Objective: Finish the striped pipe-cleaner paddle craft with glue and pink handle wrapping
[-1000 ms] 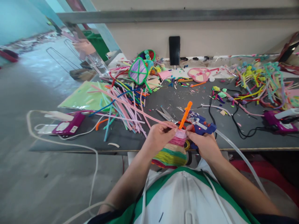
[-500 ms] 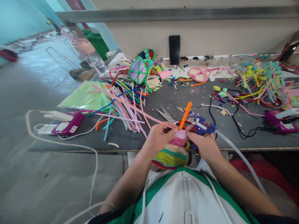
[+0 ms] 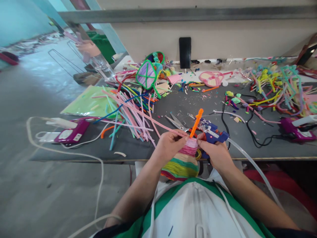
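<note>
A striped craft piece (image 3: 183,163) in pink, cream, green, yellow and red hangs at the table's front edge, with an orange fuzzy stem (image 3: 196,123) rising from its top. My left hand (image 3: 168,145) pinches a long pink pipe cleaner (image 3: 138,110) at the piece's top left corner; its free end reaches up to the left. My right hand (image 3: 215,150) has thumb and finger closed on the top right corner of the piece. Just beyond the right hand lies a blue glue gun (image 3: 214,135). Open scissors (image 3: 177,122) lie behind the hands.
Loose pipe cleaners (image 3: 128,122) are heaped left of centre, beside a green plastic packet (image 3: 91,102). Purple power blocks sit at left (image 3: 74,132) and right (image 3: 296,129). A phone (image 3: 185,53) leans on the wall. More coloured stems (image 3: 272,86) lie at right.
The far end of the long pink pipe cleaner has shifted slightly to the right. Both hands keep nearly the same place and grip.
</note>
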A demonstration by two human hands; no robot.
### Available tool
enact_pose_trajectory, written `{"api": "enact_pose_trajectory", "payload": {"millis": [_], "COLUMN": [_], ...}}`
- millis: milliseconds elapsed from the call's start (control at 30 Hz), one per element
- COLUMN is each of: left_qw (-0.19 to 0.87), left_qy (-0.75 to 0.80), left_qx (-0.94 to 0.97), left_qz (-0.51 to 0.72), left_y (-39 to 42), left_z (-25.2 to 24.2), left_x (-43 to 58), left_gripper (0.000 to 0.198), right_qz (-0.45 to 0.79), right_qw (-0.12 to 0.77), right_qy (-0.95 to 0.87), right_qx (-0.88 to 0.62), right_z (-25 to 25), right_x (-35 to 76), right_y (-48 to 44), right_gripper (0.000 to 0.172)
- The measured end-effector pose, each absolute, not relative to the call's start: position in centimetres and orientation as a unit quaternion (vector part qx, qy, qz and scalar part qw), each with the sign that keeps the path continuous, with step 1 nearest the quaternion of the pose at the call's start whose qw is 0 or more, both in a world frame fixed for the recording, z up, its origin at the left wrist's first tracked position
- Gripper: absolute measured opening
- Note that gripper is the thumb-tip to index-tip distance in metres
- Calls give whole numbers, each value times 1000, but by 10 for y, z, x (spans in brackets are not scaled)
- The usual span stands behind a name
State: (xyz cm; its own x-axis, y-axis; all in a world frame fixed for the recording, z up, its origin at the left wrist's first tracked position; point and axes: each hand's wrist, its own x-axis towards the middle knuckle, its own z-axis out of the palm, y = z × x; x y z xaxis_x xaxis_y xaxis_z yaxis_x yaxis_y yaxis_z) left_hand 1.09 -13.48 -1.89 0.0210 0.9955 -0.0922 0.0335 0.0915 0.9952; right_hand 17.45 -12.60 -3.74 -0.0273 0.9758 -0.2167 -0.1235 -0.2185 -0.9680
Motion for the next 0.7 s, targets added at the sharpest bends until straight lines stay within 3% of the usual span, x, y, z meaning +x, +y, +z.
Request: {"api": "enact_pose_trajectory", "payload": {"millis": [400,700], "left_qw": [581,606], "left_qy": [462,385], "left_qx": [496,632], "left_qz": [450,292], "left_y": [-117,-102], "left_z": [-3,52], "left_x": [-12,-3], "left_gripper": [28,22], "right_qz": [645,744], "right_qw": [524,377], "right_qy": [-363,-406], "right_qx": [-422,-373], "right_z": [-10,9], "right_x": [206,210], "right_y": [-111,-93], "right_gripper": [24,29]}}
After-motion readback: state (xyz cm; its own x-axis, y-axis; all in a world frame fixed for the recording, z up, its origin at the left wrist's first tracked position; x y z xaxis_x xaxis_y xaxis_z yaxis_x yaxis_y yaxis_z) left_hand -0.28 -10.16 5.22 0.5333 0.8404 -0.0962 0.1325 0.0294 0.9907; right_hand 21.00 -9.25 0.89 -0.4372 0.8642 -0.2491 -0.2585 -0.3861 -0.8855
